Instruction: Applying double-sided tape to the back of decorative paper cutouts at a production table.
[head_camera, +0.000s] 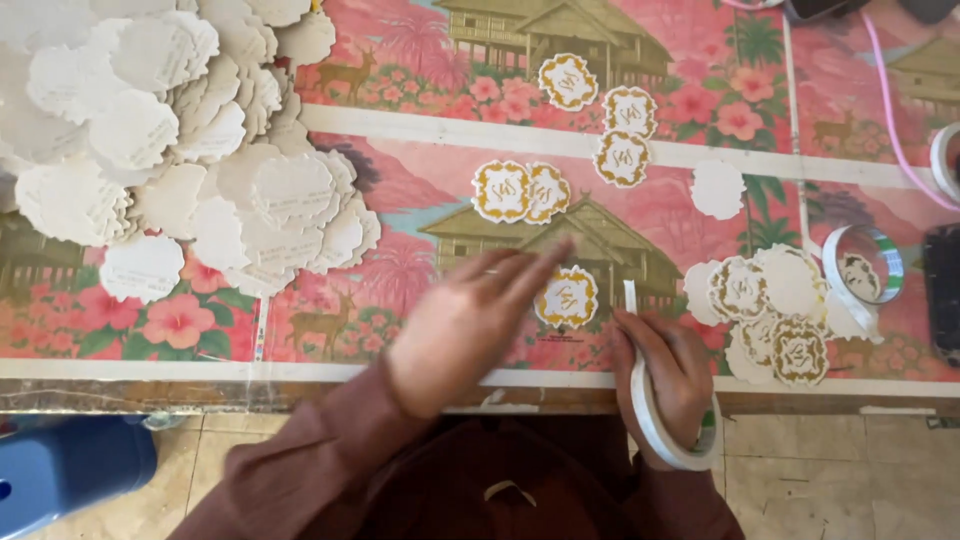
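My left hand (470, 325) lies flat and motion-blurred on the table, fingers stretched toward a scalloped white card with a gold emblem (567, 297); the fingertips reach its left edge. My right hand (668, 365) grips a roll of white tape (660, 425) at the table's front edge, with a short strip of tape (630, 295) pulled up beside the card. More gold-emblem cards lie in a pair (518, 192) above and in a stack (770, 320) to the right.
A big heap of blank white scalloped cards (170, 140) fills the upper left. Three emblem cards (610, 115) lie farther back. Another tape roll (865, 262) sits at right, a pink cord (890, 110) beyond. A blue stool (70, 470) stands below the floral tablecloth's edge (200, 370).
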